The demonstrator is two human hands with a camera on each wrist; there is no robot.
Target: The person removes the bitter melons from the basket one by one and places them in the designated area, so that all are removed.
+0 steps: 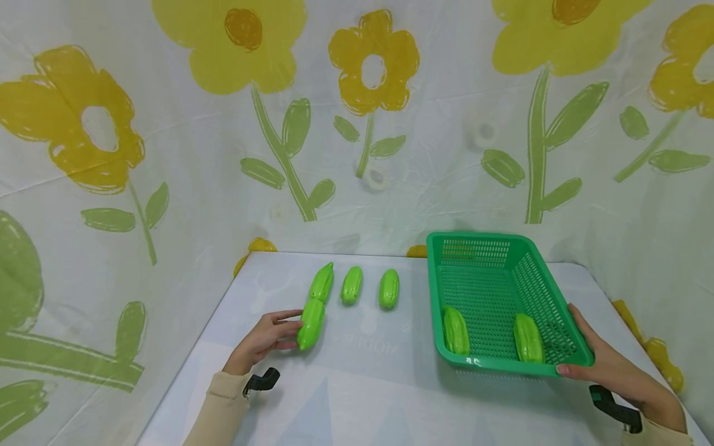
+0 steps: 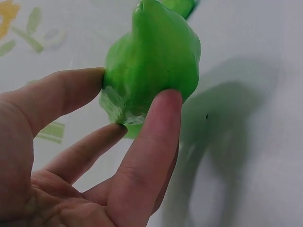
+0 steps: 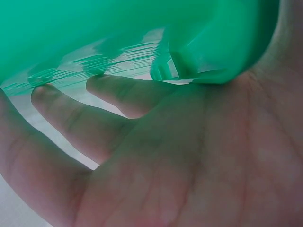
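Note:
My left hand pinches a glossy light-green gourd between thumb and fingertips, close to its tapered end. In the head view, a second green gourd with a pointed tip lies just beyond it, almost end to end. Two shorter ribbed green gourds lie side by side to the right on the table. My right hand grips the near right corner of a green plastic basket, thumb on the rim, with fingers along the wall and underside in the right wrist view. Two ribbed gourds lie apart inside the basket.
The white table carries faint pale-blue prints. A white cloth with yellow flowers hangs behind the table and along its left and right sides. The basket stands near the table's right side.

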